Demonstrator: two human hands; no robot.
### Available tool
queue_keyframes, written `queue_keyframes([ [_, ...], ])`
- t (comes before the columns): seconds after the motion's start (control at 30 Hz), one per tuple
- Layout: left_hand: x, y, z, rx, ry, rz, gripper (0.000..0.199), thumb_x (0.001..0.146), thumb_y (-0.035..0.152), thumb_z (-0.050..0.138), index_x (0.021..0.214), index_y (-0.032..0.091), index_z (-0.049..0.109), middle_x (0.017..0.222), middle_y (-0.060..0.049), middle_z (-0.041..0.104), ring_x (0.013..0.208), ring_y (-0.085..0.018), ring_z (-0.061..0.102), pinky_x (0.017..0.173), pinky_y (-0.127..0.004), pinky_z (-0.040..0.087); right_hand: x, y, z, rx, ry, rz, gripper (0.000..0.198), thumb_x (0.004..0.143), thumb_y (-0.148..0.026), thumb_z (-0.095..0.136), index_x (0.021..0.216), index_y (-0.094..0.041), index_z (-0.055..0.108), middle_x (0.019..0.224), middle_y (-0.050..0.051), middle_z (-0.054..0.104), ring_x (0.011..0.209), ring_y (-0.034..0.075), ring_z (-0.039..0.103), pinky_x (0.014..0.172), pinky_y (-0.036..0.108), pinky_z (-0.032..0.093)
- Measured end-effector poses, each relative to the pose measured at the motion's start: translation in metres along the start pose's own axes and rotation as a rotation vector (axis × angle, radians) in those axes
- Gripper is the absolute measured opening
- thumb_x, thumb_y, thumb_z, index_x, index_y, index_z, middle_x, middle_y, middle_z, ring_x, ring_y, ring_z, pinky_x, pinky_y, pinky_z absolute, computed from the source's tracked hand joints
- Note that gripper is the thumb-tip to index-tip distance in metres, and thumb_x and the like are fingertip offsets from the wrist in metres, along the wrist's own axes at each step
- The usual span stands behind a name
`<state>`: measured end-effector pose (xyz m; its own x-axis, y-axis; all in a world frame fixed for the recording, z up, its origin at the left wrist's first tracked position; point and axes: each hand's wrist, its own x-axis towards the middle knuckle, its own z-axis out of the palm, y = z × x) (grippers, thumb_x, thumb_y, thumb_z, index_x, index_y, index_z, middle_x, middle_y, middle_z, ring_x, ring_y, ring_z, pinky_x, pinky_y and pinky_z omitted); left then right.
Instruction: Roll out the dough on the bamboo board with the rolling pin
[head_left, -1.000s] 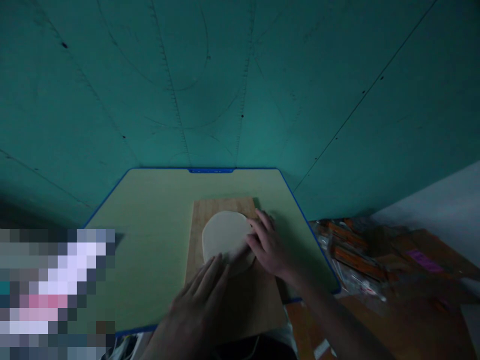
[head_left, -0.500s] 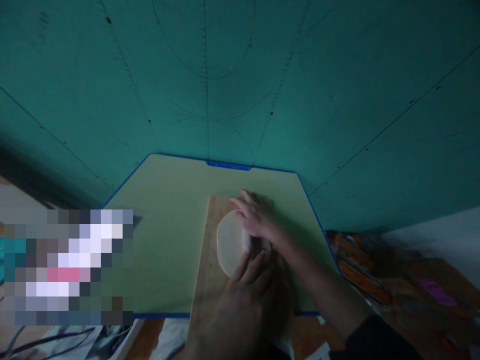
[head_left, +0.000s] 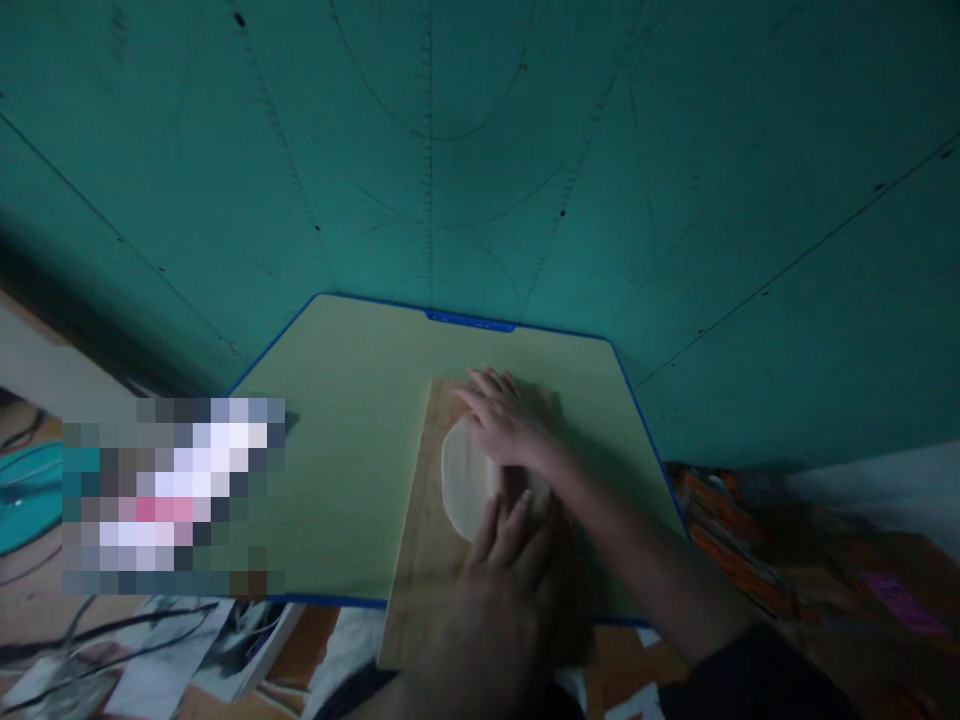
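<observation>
A flat, pale round of dough (head_left: pixel 461 480) lies on a wooden board (head_left: pixel 416 570). What looks like a rolling pin (head_left: pixel 511 482) crosses the dough between my hands, mostly in shadow. My right hand (head_left: pixel 501 425) is over its far end, palm down, with the fingers reaching past it toward the board's back edge. Over the near end is my left hand (head_left: pixel 502 590), its fingertips bent down by the dough and its back blurred. Both palms hide the ends of the pin. Some dough shows to the right of it.
The wooden board rests on a pale mat with a blue rim (head_left: pixel 345 450), against a green wall (head_left: pixel 480 150) bearing pencil marks. A pixelated patch covers the left side. Cables (head_left: pixel 112 630) and papers lie at lower left, cardboard (head_left: pixel 825 590) at lower right.
Both hands and the pin have shifted slightly left across the dough. The whole view has moved a little, so the mat sits further right and higher.
</observation>
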<state>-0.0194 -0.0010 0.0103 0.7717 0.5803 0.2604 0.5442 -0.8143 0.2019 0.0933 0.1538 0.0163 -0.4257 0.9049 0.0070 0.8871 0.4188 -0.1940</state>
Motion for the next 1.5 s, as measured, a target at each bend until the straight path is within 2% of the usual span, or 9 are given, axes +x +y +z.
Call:
queue_keyframes([
  [0.23,0.042,0.030,0.023,-0.022,0.005,0.065,0.051,0.097,0.050,0.052,0.120,0.008,0.072,0.135,-0.019,0.065,0.136,-0.038,0.051,0.118,-0.054,0.033,-0.030,0.039,-0.012,-0.003,-0.082,0.171,0.055,0.103,-0.025,0.031,0.158,-0.022,0.035,0.167,0.012,0.027,0.155,0.029,0.018,0.123,0.060,0.008],
  [0.47,-0.019,-0.014,0.006,-0.016,0.055,-0.051,0.055,0.096,0.025,0.056,0.150,0.023,0.047,0.164,-0.006,0.034,0.154,-0.031,0.022,0.121,-0.050,0.032,0.014,-0.031,0.001,0.002,-0.002,0.040,0.052,0.101,-0.027,0.041,0.152,-0.018,0.045,0.165,0.015,0.030,0.154,0.031,0.020,0.124,0.058,0.009],
  [0.63,-0.052,-0.028,0.000,-0.010,0.126,-0.136,0.043,0.097,0.019,0.051,0.140,0.022,0.057,0.166,-0.011,0.029,0.154,-0.032,0.022,0.116,-0.052,0.040,0.030,-0.065,0.006,-0.035,0.067,-0.087,0.043,0.101,-0.030,0.044,0.139,-0.015,0.058,0.156,0.017,0.046,0.150,0.030,0.031,0.124,0.058,0.006],
  [0.8,-0.007,-0.006,-0.002,-0.054,0.043,-0.033,0.044,0.099,0.033,0.055,0.142,0.022,0.057,0.159,-0.009,0.043,0.151,-0.035,0.029,0.118,-0.054,0.036,0.008,-0.018,0.003,0.004,0.004,-0.008,0.047,0.101,-0.031,0.045,0.146,-0.019,0.053,0.163,0.014,0.035,0.153,0.031,0.024,0.124,0.057,0.011],
  [0.93,0.039,0.023,0.019,-0.042,0.000,0.092,0.037,0.097,0.039,0.057,0.111,0.011,0.076,0.125,-0.016,0.071,0.134,-0.038,0.053,0.119,-0.057,0.031,-0.021,0.035,-0.004,0.037,-0.073,0.129,0.052,0.103,-0.023,0.032,0.154,-0.024,0.042,0.163,0.012,0.035,0.151,0.026,0.030,0.121,0.057,0.024],
  [1.03,0.049,0.031,0.029,-0.028,-0.017,0.107,0.034,0.095,0.038,0.059,0.103,0.011,0.079,0.113,-0.016,0.076,0.124,-0.035,0.062,0.119,-0.054,0.030,-0.029,0.045,-0.006,0.021,-0.074,0.153,0.053,0.103,-0.021,0.030,0.155,-0.024,0.039,0.161,0.013,0.039,0.152,0.026,0.030,0.120,0.059,0.024],
  [1.17,0.019,0.008,0.015,-0.034,0.035,0.067,0.044,0.097,0.040,0.058,0.129,0.012,0.068,0.143,-0.015,0.060,0.139,-0.033,0.048,0.121,-0.050,0.029,-0.010,0.005,0.000,0.034,-0.006,0.112,0.048,0.102,-0.027,0.043,0.149,-0.023,0.049,0.165,0.012,0.033,0.151,0.027,0.030,0.121,0.051,0.024],
  [1.33,-0.045,-0.025,-0.004,-0.066,0.038,-0.058,0.048,0.096,0.033,0.062,0.142,0.026,0.055,0.162,-0.008,0.038,0.152,-0.031,0.028,0.117,-0.052,0.038,0.025,-0.057,0.011,0.149,0.116,-0.057,0.033,0.097,-0.022,0.050,0.121,-0.027,0.072,0.133,0.004,0.068,0.133,0.023,0.051,0.119,0.045,0.029],
  [1.5,-0.034,-0.012,-0.005,-0.116,0.041,-0.103,0.042,0.095,0.051,0.062,0.126,0.023,0.067,0.159,-0.011,0.043,0.152,-0.035,0.026,0.116,-0.057,0.037,0.013,-0.033,0.011,0.181,0.076,-0.134,0.032,0.096,-0.021,0.051,0.118,-0.025,0.073,0.141,0.005,0.062,0.143,0.022,0.041,0.121,0.047,0.024],
])
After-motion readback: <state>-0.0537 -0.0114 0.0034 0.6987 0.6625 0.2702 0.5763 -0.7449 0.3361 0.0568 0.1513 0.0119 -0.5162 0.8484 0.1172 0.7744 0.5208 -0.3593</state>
